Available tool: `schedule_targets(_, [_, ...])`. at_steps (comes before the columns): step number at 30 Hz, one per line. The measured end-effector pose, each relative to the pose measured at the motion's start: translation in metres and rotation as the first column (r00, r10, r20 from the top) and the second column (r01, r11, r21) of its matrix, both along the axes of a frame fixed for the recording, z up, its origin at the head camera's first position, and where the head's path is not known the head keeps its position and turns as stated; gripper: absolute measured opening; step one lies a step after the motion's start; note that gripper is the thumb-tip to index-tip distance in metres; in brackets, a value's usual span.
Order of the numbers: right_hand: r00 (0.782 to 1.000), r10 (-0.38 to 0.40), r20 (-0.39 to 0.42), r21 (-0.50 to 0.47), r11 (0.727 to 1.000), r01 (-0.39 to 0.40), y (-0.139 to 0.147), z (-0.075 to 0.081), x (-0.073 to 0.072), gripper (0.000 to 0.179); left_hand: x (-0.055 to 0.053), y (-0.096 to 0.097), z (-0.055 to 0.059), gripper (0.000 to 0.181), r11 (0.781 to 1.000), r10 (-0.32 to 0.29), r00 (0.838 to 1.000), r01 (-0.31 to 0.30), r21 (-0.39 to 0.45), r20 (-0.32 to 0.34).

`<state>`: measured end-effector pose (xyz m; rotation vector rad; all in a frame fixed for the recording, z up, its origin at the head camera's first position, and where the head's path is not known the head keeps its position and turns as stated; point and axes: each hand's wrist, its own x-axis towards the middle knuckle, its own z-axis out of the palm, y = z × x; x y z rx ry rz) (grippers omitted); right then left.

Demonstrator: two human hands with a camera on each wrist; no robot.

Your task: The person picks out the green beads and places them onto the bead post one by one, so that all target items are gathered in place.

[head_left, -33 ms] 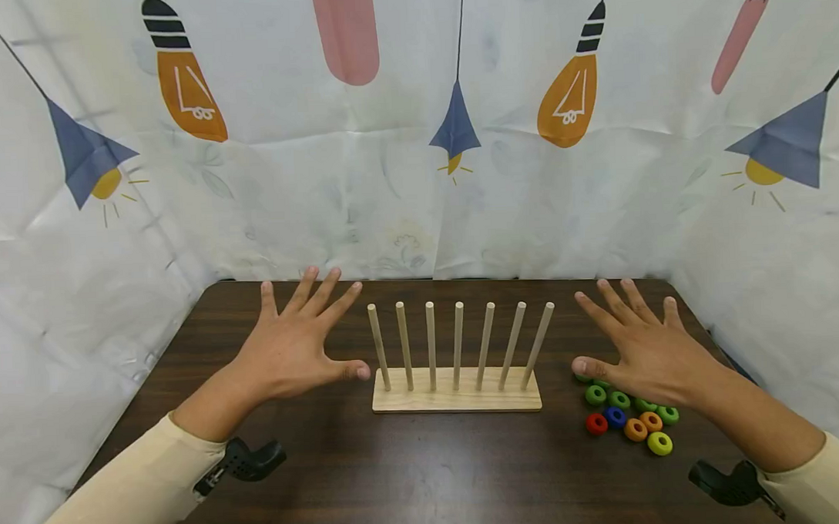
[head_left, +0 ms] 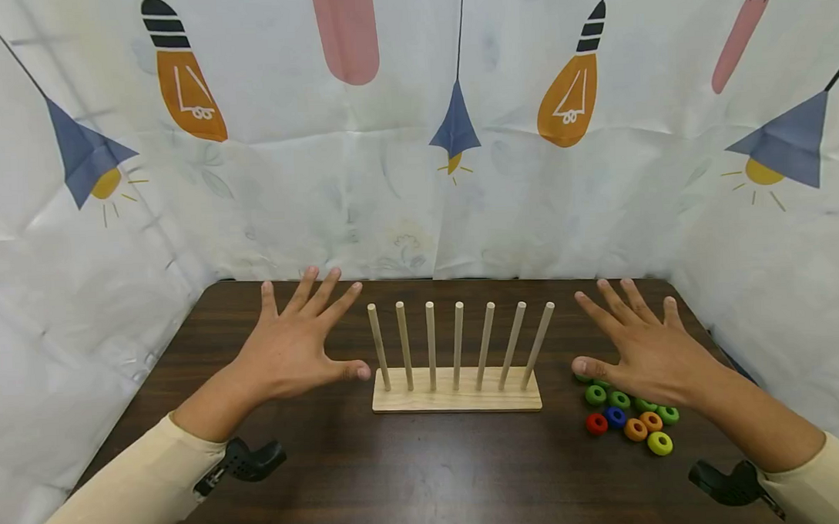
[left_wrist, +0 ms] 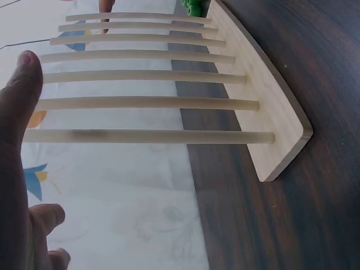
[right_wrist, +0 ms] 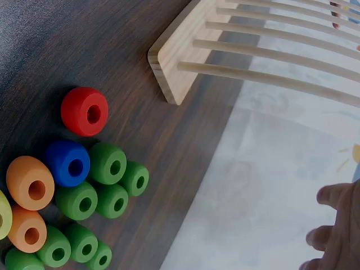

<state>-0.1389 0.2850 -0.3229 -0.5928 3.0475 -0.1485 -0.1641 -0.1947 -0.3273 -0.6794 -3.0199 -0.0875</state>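
Note:
A pale wooden peg rack (head_left: 456,400) stands mid-table, with several upright pegs in one row and nothing on them. My left hand (head_left: 291,353) is held with fingers spread to the left of the rack, its thumb near the leftmost peg, holding nothing. On the other side, my right hand (head_left: 645,353) hovers with spread fingers over a group of wooden beads, partly hiding the green ones. The group has one red bead (right_wrist: 84,111), a blue bead (right_wrist: 67,163), two orange beads (right_wrist: 30,183), a yellow bead (head_left: 660,443) and several green beads (right_wrist: 108,163).
The dark wooden table (head_left: 427,478) reaches back to a white cloth (head_left: 285,197) printed with lamps and bulbs, which also encloses both sides. A black wrist mount (head_left: 253,460) sticks out below the left wrist, and another black mount (head_left: 725,482) below the right.

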Motion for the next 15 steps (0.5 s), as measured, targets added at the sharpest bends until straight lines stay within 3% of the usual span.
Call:
schedule_targets(5, [1.000, 0.006, -0.002, -0.011, 1.000, -0.006, 0.003, -0.003, 0.000, 0.094, 0.001, 0.000, -0.011, 0.119, 0.998, -0.011, 1.000, 0.009, 0.054, 0.028])
schedule_targets(15, [0.999, 0.013, -0.031, -0.058, 0.998, -0.014, 0.026, -0.025, 0.000, 0.094, 0.002, -0.002, -0.054, 0.105, 0.984, -0.087, 0.996, 0.086, 0.156, -0.003])
